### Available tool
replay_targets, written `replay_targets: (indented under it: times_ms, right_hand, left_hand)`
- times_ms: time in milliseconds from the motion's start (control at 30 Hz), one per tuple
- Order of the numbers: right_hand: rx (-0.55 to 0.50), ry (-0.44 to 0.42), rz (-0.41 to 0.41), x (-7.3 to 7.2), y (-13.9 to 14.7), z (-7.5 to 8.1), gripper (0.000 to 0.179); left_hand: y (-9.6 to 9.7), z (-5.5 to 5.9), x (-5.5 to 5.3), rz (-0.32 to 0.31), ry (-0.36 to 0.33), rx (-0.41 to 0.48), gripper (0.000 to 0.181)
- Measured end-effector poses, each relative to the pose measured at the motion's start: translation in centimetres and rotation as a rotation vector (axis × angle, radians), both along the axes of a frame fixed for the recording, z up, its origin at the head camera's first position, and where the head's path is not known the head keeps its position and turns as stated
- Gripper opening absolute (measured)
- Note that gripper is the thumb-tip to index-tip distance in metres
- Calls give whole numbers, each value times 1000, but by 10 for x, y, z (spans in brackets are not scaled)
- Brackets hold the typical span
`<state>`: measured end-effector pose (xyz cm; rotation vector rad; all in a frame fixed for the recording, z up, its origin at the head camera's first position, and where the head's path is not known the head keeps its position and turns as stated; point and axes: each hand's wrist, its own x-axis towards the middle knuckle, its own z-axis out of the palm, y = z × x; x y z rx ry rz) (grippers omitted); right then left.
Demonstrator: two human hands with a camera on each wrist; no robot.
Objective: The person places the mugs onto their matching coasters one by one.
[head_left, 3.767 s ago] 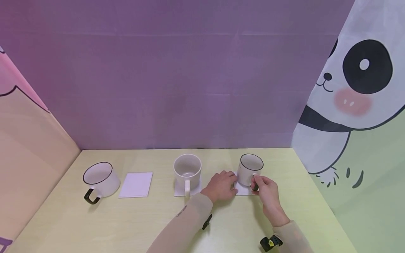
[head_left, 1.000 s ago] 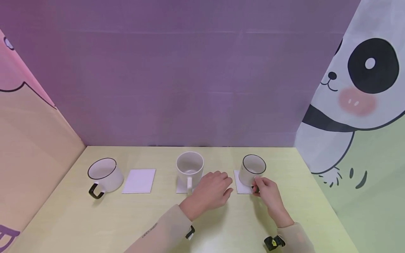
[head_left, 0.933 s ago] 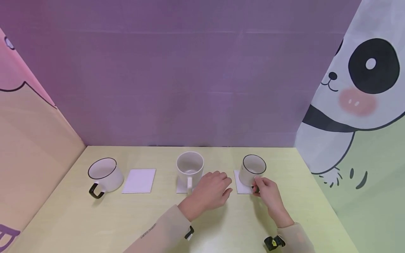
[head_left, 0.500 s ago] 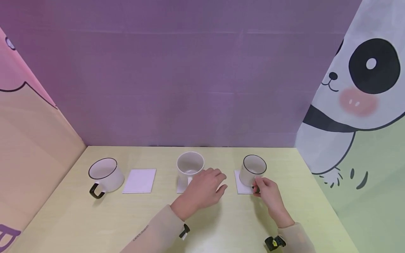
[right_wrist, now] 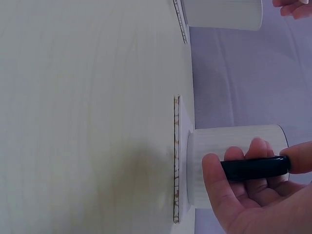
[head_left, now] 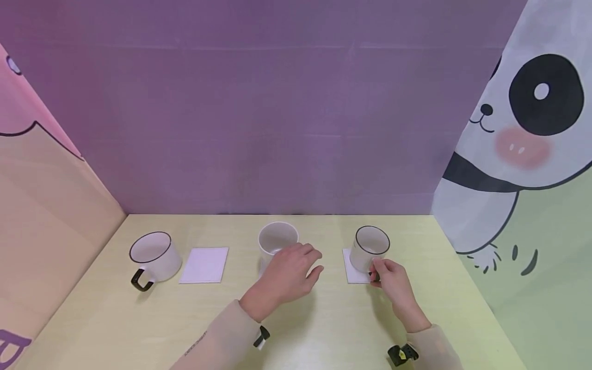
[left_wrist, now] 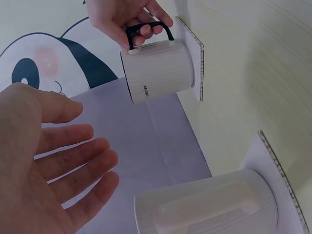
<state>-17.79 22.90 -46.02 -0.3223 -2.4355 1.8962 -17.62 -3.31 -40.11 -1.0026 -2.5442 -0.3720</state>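
Note:
My right hand (head_left: 393, 285) grips the black handle (right_wrist: 256, 168) of a white mug (head_left: 367, 252) with a dark rim, its fingers curled round the handle. That mug stands upright on a white square coaster (head_left: 350, 272) at the right. My left hand (head_left: 287, 275) is held in the air with fingers spread and nothing in them, as the left wrist view shows. In the head view it overlaps the all-white middle mug (head_left: 273, 239) and hides its handle. This mug sits on its own coaster (left_wrist: 270, 168).
On the left a wider white mug (head_left: 159, 259) with a dark rim and black handle stands on the table (head_left: 139, 329). Beside it lies a bare white coaster (head_left: 203, 265). A purple backdrop (head_left: 277, 128) rises behind the table, with printed cloths at both sides.
My left hand has let go of the right coaster's edge and drawn back leftward, coming in front of the middle mug. My right hand stays on the right mug's handle.

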Motion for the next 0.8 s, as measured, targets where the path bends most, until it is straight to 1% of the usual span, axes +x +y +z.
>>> replay_targets:
  times_ms: [300,467,667,800]
  right_hand:
    - [-4,1,1,1,0,0,34]
    - [2,-3,10,0,1,-1,35]
    - [15,-3,18,-1,2,-2,37]
    - [18,-6,21,-1,2,-2,36]
  left_hand:
    - [-5,2,-2,6,18,2,15]
    - [-9,4,-2,10,11,8,17]
    - [-14,5,-2,11,-3,34,17]
    - [-18,5,-2,9,-1,54,18]
